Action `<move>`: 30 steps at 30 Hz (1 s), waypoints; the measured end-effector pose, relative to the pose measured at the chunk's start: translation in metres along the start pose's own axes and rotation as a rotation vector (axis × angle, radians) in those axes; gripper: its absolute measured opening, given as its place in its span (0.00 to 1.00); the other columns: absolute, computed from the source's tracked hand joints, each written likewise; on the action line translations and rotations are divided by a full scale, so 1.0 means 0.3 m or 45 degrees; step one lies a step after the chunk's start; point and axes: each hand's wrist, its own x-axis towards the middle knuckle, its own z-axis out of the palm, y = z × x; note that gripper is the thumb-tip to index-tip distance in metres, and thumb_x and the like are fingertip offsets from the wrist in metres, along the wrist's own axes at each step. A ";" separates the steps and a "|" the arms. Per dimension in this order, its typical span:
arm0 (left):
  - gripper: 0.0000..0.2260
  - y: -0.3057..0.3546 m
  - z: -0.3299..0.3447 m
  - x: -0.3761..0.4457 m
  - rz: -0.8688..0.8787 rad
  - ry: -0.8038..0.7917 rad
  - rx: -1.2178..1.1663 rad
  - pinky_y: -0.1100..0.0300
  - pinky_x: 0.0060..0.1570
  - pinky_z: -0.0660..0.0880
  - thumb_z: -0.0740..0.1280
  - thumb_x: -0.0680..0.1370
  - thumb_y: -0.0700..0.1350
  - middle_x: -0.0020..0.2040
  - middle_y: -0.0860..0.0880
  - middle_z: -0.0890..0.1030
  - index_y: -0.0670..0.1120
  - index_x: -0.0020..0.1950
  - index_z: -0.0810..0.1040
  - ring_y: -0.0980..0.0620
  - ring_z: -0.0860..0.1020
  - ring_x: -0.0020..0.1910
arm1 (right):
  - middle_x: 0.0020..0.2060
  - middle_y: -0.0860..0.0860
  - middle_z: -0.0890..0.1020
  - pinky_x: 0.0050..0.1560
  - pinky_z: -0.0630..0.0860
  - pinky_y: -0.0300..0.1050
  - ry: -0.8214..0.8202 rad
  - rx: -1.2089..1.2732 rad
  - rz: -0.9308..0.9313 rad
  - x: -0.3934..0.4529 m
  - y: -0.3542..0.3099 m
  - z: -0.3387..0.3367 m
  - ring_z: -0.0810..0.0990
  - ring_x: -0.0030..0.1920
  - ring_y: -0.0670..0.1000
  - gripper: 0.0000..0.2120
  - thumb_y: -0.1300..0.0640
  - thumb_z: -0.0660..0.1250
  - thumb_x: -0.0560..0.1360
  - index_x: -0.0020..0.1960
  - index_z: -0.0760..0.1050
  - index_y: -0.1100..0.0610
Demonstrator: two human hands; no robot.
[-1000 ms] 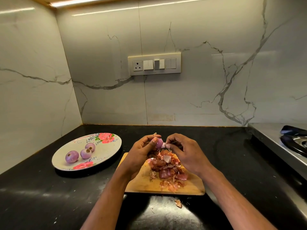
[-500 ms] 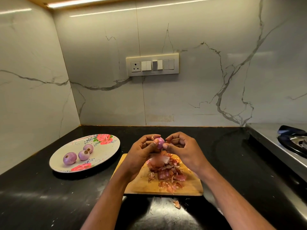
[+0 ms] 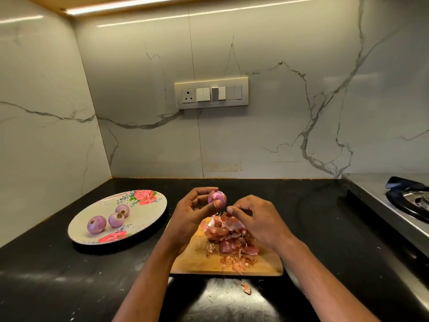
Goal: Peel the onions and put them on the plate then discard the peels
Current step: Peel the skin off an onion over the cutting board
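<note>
Three peeled onions [image 3: 113, 219] on plate [image 3: 148, 219]; left grip [image 3: 189, 211] holds a fourth [image 3: 216, 199], right grip [image 3: 257, 219] curled, empty.

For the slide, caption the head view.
Left hand holds a peeled onion above the peel pile; three onions wait on the plate.

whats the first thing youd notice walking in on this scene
A peeled purple onion held up in the left hand above a wooden cutting board, with the right hand beside it. Under them lies a heap of reddish peels on the board. To the left, a floral plate on the black counter holds three peeled onions.
</note>
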 end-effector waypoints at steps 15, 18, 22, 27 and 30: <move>0.18 -0.003 0.014 -0.004 -0.002 -0.023 0.180 0.68 0.46 0.79 0.77 0.71 0.47 0.55 0.56 0.83 0.55 0.59 0.81 0.59 0.82 0.54 | 0.44 0.41 0.86 0.47 0.80 0.34 0.094 0.257 -0.072 -0.010 -0.022 -0.017 0.83 0.47 0.39 0.09 0.51 0.72 0.77 0.55 0.84 0.50; 0.18 0.002 0.020 -0.008 0.005 -0.029 0.184 0.69 0.44 0.78 0.77 0.71 0.45 0.56 0.57 0.83 0.54 0.60 0.81 0.59 0.82 0.53 | 0.41 0.43 0.86 0.44 0.80 0.34 0.129 0.307 -0.041 -0.011 -0.023 -0.010 0.84 0.44 0.40 0.05 0.54 0.73 0.77 0.52 0.85 0.51; 0.18 0.003 0.022 -0.009 0.006 -0.044 0.165 0.69 0.44 0.78 0.77 0.72 0.44 0.56 0.56 0.83 0.53 0.60 0.81 0.60 0.82 0.53 | 0.40 0.44 0.86 0.42 0.80 0.34 0.181 0.334 0.001 -0.010 -0.022 0.006 0.84 0.42 0.41 0.04 0.56 0.74 0.75 0.50 0.84 0.52; 0.18 0.009 0.025 -0.012 0.001 -0.106 0.046 0.65 0.49 0.79 0.75 0.71 0.46 0.58 0.54 0.83 0.53 0.61 0.81 0.56 0.81 0.57 | 0.38 0.45 0.85 0.38 0.78 0.32 0.273 0.411 0.073 -0.008 -0.012 0.001 0.84 0.40 0.40 0.03 0.55 0.75 0.75 0.47 0.82 0.52; 0.20 0.014 0.022 -0.011 0.018 -0.118 0.010 0.60 0.54 0.80 0.75 0.71 0.47 0.59 0.52 0.83 0.52 0.63 0.80 0.55 0.81 0.59 | 0.42 0.48 0.86 0.44 0.83 0.39 0.222 0.567 0.113 -0.001 -0.002 -0.015 0.85 0.44 0.46 0.07 0.52 0.74 0.75 0.51 0.82 0.53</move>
